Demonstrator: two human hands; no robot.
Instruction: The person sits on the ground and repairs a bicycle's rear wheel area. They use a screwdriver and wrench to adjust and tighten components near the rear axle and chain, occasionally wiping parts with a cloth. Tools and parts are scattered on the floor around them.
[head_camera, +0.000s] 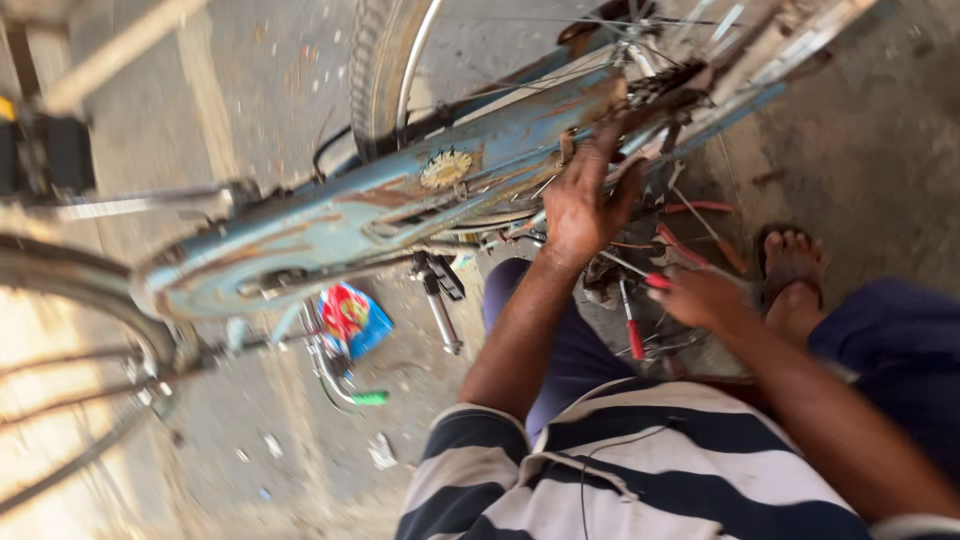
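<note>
Left hand (583, 205) is spread, fingers pressed on the rusty pale-blue metal chain guard (380, 210) of the upturned bicycle, near the rear hub & chain (665, 85). Right hand (700, 295) is closed around a thin red-handled screwdriver (650, 277) just below. Guard looks stiff, thin, sharp-edged w/ flaking rust; prob best gripped along its flat upper face. Spokes, pedal (437, 275) & scattered tools on the concrete floor (860, 150) crowd the space; little room

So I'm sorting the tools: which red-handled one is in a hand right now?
The one whose red handle pokes out of the right hand, with its metal shaft pointing left. The other red-handled tool lies loose on the ground below it.
</note>
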